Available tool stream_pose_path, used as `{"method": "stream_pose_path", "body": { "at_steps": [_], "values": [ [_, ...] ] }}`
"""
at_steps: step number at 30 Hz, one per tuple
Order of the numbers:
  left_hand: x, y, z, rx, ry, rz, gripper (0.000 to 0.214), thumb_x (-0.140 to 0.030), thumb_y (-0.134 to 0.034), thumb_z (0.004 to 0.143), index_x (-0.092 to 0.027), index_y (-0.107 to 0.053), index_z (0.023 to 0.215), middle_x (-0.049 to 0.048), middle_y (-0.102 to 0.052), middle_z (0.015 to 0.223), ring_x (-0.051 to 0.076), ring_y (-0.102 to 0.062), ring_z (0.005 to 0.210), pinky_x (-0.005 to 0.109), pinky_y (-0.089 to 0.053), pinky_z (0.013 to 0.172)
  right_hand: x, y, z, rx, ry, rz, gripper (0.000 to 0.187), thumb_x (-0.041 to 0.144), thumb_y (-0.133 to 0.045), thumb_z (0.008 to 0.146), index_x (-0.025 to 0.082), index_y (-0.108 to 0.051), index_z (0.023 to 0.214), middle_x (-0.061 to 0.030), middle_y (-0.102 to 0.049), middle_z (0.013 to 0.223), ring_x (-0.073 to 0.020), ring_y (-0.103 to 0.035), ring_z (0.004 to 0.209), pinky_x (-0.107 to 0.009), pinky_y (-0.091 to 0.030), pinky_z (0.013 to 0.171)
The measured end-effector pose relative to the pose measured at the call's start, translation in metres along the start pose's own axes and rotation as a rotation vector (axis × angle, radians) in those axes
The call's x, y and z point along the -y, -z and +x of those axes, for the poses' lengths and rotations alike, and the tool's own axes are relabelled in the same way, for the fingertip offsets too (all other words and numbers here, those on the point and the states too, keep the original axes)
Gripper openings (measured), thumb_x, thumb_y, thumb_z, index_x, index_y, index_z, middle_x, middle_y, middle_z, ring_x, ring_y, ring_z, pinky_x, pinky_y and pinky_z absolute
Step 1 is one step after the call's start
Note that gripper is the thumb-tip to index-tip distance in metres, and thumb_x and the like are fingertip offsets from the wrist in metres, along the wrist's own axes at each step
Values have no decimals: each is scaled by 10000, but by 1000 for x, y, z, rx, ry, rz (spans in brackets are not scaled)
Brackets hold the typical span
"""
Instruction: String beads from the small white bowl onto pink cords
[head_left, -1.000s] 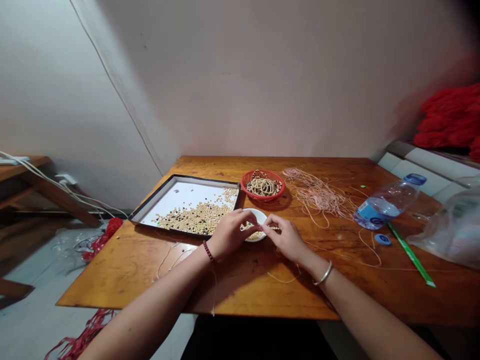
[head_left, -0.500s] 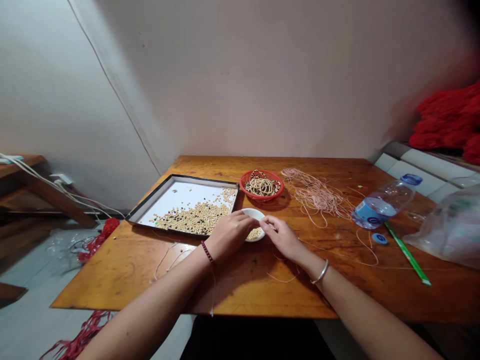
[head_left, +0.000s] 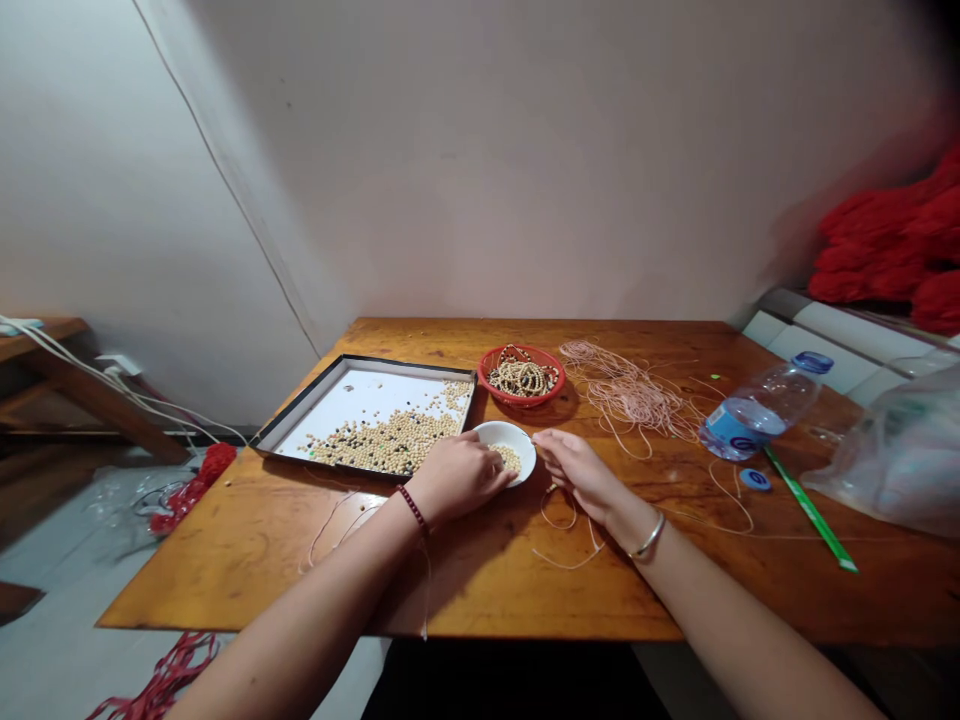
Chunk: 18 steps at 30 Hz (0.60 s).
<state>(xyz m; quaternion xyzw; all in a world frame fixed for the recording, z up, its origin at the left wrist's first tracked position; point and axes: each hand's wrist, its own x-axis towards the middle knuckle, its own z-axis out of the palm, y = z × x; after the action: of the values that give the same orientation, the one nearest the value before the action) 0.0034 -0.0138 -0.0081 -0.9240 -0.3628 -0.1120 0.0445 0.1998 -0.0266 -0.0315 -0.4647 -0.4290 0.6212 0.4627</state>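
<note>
Head view shows pale, round beads point(head_left: 508, 457) in a white bowl point(head_left: 526, 445).

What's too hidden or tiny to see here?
Head view:
Part of the white bowl: behind the left hand.
Whether the right hand pinches anything: too small.
What's in the plastic bag: cloudy plastic, cut off by right edge.
Holes in the beads: too small.

Looks like craft wkshp: bead tray point(head_left: 326, 412), cord point(head_left: 634, 395), wooden tbl point(head_left: 225, 560).
</note>
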Motion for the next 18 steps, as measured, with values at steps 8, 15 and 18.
{"method": "stream_pose_path", "body": {
  "at_steps": [8,15,18],
  "values": [
    [3,8,-2,126,38,-139,414,-505,-422,909,-230,-720,822,55,-677,744,185,-604,709,286,-382,631,1,7,4,64,-141,277,325,369,-696,710,193,-423,695,119,-247,509,-32,-105,414,-193,-67,389],
    [8,9,0,167,73,-244,367,-489,-469,895,-241,-738,864,53,-715,791,176,-620,695,267,-356,615,2,10,6,59,-143,319,353,419,-688,730,193,-419,700,121,-260,500,-25,-92,402,-196,-47,387],
    [9,10,0,189,71,-309,355,-489,-485,888,-242,-739,891,47,-728,818,169,-630,699,258,-360,625,2,9,5,35,-92,237,360,425,-731,683,192,-465,749,125,-259,504,-25,-117,405,-191,-51,392]
  ]
}}
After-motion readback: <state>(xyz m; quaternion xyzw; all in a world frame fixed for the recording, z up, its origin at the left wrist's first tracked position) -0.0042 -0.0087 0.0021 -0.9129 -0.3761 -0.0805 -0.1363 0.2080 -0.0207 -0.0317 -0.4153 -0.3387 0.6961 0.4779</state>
